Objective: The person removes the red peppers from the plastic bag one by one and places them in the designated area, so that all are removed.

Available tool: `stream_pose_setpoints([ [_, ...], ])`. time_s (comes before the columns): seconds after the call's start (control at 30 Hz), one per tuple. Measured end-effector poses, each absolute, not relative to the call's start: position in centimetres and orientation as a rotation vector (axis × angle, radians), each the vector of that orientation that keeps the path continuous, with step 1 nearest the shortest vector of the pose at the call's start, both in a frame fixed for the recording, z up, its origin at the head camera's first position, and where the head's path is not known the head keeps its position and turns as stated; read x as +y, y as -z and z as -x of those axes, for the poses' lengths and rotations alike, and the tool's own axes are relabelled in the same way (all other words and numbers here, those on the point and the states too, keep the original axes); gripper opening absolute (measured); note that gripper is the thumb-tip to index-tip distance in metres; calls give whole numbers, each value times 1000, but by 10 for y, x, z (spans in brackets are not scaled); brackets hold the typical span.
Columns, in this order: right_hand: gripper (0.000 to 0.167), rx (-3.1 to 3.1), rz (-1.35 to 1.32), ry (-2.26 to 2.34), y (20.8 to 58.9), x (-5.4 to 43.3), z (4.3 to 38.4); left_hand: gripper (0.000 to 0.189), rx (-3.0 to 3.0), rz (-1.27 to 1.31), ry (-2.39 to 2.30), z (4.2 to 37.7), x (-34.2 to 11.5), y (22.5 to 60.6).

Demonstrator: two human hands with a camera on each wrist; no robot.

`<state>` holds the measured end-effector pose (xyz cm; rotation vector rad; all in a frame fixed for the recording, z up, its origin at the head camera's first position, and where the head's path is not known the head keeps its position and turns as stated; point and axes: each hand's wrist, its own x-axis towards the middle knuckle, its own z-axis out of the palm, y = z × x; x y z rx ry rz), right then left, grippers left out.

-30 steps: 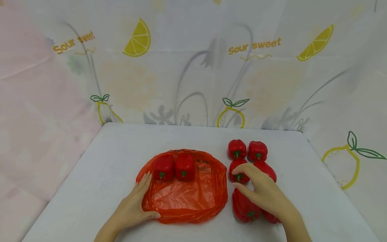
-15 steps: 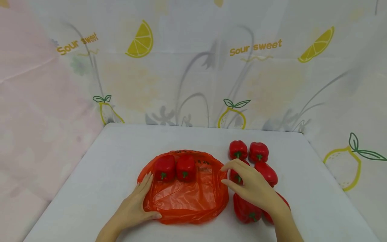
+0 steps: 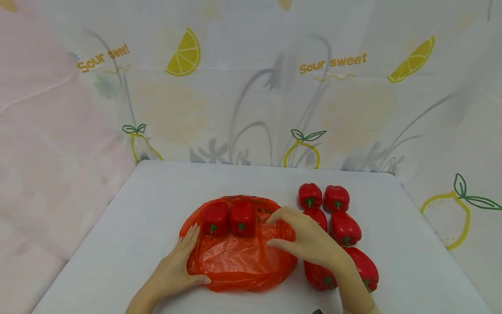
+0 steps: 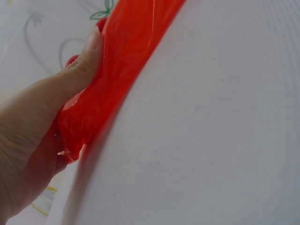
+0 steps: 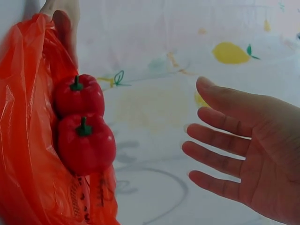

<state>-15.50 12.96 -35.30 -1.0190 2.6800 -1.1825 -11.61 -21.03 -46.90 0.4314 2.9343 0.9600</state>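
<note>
A thin orange-red plastic bag [image 3: 237, 259] lies spread on the table with its rim rolled outward. Two red bell peppers [image 3: 215, 218] sit side by side at its back left, green stems toward me. My left hand [image 3: 170, 268] rests at the bag's left side, fingers straight along the rim and thumb at the near edge. In the left wrist view the thumb [image 4: 86, 61] lies against the plastic. My right hand [image 3: 307, 237] hovers over the bag's right part, thumb and fingers apart. The right wrist view shows nothing in its palm [image 5: 272, 159].
To the right of the bag stand several more red bell peppers [image 3: 346, 229] in two rough columns, partly hidden by my right forearm. The white table [image 3: 145, 209] meets a lemon-printed cloth [image 3: 219, 109] behind. A small dark object [image 3: 317, 311] shows at the bottom edge.
My right hand has moved left from above the loose peppers to over the bag, holding nothing. The left hand stays at the bag's rim. The view has shifted slightly.
</note>
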Motion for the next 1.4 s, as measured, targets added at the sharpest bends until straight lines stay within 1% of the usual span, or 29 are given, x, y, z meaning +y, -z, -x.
stream_pose_setpoints([
  [0.4,41,2589,1122,1258,353,109,163,126,2935,-436,-954,117,-209,467],
  [0.7,41,2622,1158,1228,355,93,175,125,2913,-417,-953,116,-209,467],
  [1.03,44,2614,1101,1228,363,82,184,126,2908,-404,-949,117,-208,467],
  [1.4,55,2591,910,1186,381,68,198,124,2880,-371,-956,116,-208,467],
])
